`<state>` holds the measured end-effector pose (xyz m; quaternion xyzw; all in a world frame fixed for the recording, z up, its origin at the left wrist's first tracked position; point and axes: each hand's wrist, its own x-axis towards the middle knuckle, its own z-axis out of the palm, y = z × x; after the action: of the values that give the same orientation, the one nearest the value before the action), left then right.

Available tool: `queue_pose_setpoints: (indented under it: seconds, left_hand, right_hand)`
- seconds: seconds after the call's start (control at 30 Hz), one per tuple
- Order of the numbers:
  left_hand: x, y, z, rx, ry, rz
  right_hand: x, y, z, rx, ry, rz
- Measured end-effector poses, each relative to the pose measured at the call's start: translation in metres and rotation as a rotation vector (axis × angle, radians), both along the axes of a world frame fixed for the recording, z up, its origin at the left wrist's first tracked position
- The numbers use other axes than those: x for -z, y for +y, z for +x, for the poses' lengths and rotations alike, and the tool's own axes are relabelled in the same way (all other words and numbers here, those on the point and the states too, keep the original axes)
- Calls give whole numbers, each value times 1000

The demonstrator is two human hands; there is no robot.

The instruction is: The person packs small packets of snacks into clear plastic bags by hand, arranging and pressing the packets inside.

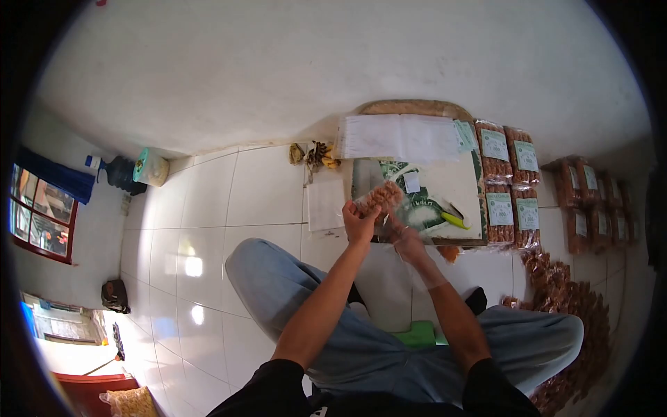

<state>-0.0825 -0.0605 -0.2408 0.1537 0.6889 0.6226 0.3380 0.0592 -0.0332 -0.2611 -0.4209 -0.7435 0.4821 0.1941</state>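
Observation:
My left hand point(358, 224) is closed around a small bundle of brown snacks point(383, 197) in clear plastic, held above a low board point(451, 191). Close beside it, my right hand point(408, 244) is at a larger clear plastic bag point(432, 270), whose film stretches over my right wrist. The right fingers look closed on the plastic, though they are blurred and partly behind it. A knife with a yellow-green handle point(455, 220) lies on the board to the right of my hands. A small white label point(412, 182) rests just beyond the bundle.
Stacked clear bags point(399, 137) lie along the board's far edge, with green labels point(465, 135) beside them. Labelled snack packs point(499, 212) stand right of the board, with more packs point(582, 182) farther right. Loose small packets point(573, 309) are heaped on the floor by my right knee.

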Motion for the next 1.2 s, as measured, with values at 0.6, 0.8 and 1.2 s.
queue_pose_setpoints:
  seconds: [0.6,0.8,1.2]
  left_hand:
    - [2,-3,6,-35,-280,-73]
    - [8,1,10,-25,-408,-13]
    - [29,11,-1,53,-399,-38]
  right_hand:
    - [6,-16,-22,264,302,107]
    - [8,-14,-23,274,124,269]
    - [9,-12,-12,120,1216,-465]
